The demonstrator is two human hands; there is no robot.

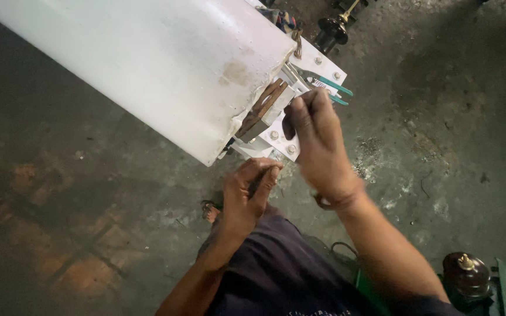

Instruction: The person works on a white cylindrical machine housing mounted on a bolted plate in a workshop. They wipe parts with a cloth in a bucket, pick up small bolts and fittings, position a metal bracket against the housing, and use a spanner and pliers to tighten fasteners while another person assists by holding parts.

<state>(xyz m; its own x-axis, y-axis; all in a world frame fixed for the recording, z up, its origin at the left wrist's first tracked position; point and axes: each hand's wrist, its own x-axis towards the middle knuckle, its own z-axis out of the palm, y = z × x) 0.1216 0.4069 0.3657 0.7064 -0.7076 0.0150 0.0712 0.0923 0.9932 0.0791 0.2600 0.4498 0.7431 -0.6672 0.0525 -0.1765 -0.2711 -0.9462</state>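
Your right hand (317, 137) reaches up, fingers pinched together at the bracket (276, 137); your left hand (247, 196) curls below it, fingers closed

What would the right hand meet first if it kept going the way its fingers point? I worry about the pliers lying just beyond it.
Likely the white bolted plate at the end of the white housing, which the right hand already seems to touch. The green-handled pliers lie just beyond; depth is unclear.

workshop | stained concrete floor (440, 134) | pliers (329, 88) | brown insulator (467, 275)
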